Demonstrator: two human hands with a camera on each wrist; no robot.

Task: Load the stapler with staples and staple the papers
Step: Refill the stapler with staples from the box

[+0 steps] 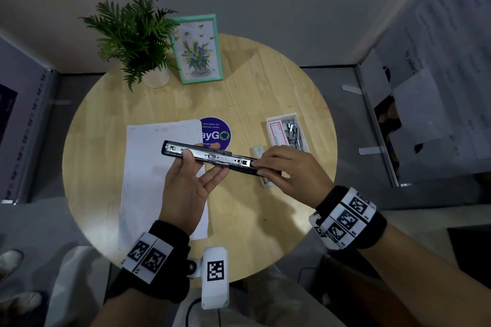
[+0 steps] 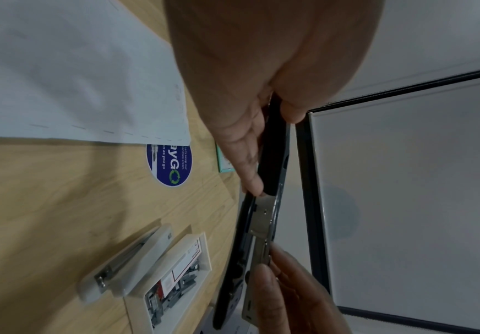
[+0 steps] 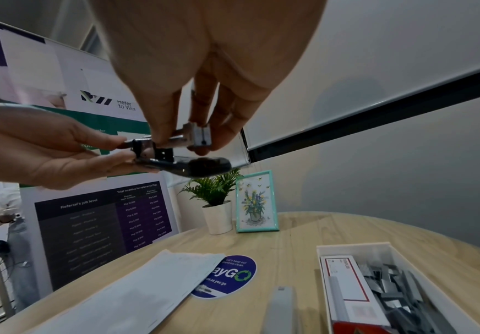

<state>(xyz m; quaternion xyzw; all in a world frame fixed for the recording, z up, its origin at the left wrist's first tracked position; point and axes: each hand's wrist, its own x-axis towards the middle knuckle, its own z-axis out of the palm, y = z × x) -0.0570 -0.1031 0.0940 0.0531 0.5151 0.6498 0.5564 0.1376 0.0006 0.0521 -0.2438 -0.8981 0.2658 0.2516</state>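
Note:
A long black stapler (image 1: 212, 158) is swung open, its metal staple channel facing up, and held in the air above the round wooden table (image 1: 265, 87). My left hand (image 1: 186, 186) holds its left end, thumb on top and fingers under it. My right hand (image 1: 292, 167) pinches the right end; in the right wrist view the fingertips (image 3: 161, 135) grip the metal magazine (image 3: 200, 135) above the black base (image 3: 201, 166). White papers (image 1: 148, 167) lie flat under my left hand. An open white box of staple strips (image 1: 292, 133) sits at the right.
A small white stapler (image 2: 136, 266) lies beside the staple box, partly under my right hand. A potted plant (image 1: 138, 40) and a teal picture frame (image 1: 198, 49) stand at the table's far side. A blue round sticker (image 1: 218, 133) is mid-table. Another person (image 3: 7, 217) stands beyond the left banner.

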